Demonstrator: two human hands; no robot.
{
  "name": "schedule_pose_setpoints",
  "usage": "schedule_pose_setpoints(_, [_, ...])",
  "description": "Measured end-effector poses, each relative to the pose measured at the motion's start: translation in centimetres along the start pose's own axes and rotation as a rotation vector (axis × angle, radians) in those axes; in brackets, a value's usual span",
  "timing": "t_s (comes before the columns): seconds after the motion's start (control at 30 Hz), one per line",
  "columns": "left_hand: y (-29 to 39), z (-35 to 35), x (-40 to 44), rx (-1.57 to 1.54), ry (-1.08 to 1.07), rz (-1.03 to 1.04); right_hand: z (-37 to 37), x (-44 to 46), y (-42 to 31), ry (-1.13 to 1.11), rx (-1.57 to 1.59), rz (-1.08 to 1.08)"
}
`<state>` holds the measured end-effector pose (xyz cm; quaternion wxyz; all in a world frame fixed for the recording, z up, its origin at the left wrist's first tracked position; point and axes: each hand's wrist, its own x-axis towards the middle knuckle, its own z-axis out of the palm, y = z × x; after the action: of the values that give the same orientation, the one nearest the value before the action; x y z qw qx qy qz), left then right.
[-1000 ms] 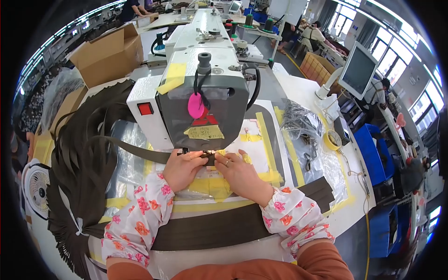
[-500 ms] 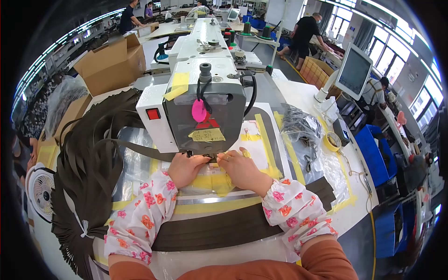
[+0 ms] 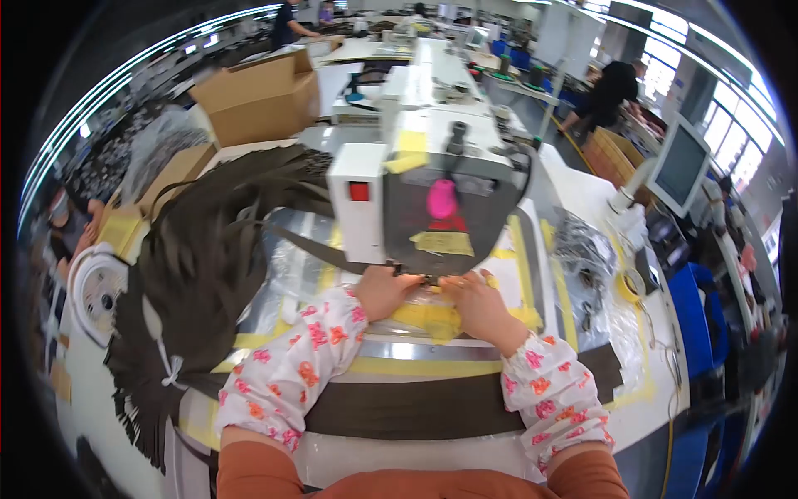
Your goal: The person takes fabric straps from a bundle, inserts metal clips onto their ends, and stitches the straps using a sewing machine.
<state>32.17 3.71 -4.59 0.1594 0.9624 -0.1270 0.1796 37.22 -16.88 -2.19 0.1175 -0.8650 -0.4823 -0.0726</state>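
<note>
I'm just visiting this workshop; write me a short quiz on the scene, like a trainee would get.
1. Multiple choice. Where are the worker's left hand and right hand?
A) On the cardboard box
B) Close together at the lower front of the sewing machine
C) On the screen

2. True or false? The white fan stands to the left of the sewing machine.

3. Fill in the color. The tag on the front of the sewing machine is ____.

Key: 1. B; 2. True; 3. pink
</note>
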Motion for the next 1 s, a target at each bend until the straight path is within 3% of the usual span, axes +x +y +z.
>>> schedule_pose_setpoints(0.07, [0.3,-0.2,0.0,0.011,0.025,0.009,0.6,-0.2,0.4,0.046,0.048,-0.028])
schedule_pose_setpoints(0.1, [-0.4,0.3,-0.1,0.054,0.14,0.115,1.1,-0.1,0.5,0.079,0.101,-0.025])
schedule_pose_setpoints(0.23, [-0.4,0.4,-0.4,0.03,-0.033,0.051,1.1,0.1,0.5,0.099,0.071,-0.07])
schedule_pose_setpoints(0.3, [-0.5,1.2,-0.4,0.036,-0.005,0.072,1.4,0.0,0.8,0.091,0.124,-0.074])
schedule_pose_setpoints(0.4, [-0.2,1.3,-1.0,0.122,0.077,0.23,1.1,-0.7,0.3,0.083,0.137,-0.082])
schedule_pose_setpoints(0.63, [0.5,-0.7,-1.1,0.107,0.006,0.548,0.7,-1.7,-1.7,0.091,0.131,-0.091])
schedule_pose_setpoints(0.83, [0.5,-0.8,-1.1,0.171,-0.068,0.463,0.9,-1.6,-1.6,0.092,0.173,-0.041])
schedule_pose_setpoints(1.0, [0.1,-0.4,-1.2,0.019,-0.041,0.419,0.6,-1.3,-1.0,0.063,0.117,-0.098])
